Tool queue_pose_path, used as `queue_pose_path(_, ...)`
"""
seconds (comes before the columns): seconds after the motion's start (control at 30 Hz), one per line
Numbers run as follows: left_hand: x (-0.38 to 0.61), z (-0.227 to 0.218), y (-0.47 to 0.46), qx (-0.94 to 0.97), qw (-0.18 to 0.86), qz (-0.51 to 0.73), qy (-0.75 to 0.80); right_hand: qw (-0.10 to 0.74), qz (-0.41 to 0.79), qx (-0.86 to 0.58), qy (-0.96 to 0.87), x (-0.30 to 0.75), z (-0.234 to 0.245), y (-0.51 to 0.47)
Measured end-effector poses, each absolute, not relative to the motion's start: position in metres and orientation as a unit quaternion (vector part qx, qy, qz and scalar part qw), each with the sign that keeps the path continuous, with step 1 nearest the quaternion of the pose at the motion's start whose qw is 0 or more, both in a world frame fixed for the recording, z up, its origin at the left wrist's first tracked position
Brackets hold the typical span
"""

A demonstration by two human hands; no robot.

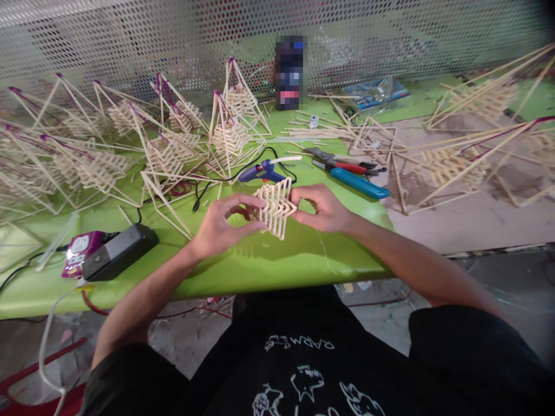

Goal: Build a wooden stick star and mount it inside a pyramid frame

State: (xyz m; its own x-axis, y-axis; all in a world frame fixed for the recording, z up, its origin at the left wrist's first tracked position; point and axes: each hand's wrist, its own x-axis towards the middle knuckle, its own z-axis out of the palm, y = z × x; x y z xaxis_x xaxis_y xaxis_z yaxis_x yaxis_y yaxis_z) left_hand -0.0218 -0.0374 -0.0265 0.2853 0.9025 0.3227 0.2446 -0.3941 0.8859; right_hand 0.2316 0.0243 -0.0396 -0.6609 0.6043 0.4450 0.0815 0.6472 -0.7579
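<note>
Between my two hands, raised above the green table [277, 271], is a small lattice of stacked wooden sticks [276, 209], its layers showing as zigzag rows. My left hand [229, 222] grips its left side, with thumb below and fingers above. The thumb and fingers of my right hand [321, 208] pinch the pointed right corner. Just behind the lattice lies a blue glue gun [263, 171] with a pale glue stick jutting from its back. To the right of the glue gun are red-handled pruning shears [347, 163] and a blue-handled cutting tool [359, 183].
Several stick frames with purple string [167, 138] crowd the left, and more stand on a board [433, 231] at right. Loose sticks [312, 133] lie behind the tools. A dark phone-like object [289, 72] leans on the perforated screen [195, 46]. A power adapter [121, 251] sits at front left.
</note>
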Motion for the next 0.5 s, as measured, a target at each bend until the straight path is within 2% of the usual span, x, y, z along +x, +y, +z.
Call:
queue_pose_path(0.33, -0.0246, -0.0293, -0.0376, 0.718, 0.383, 0.428, 0.394, 0.417, 0.389, -0.19, -0.799, 0.235, -0.0461, 0.0317)
queue_pose_path(0.5, -0.0263, -0.0263, -0.0384, 0.735, 0.385, 0.41, 0.38, 0.417, 0.384, -0.197, -0.8, 0.2347, -0.0469, 0.0313)
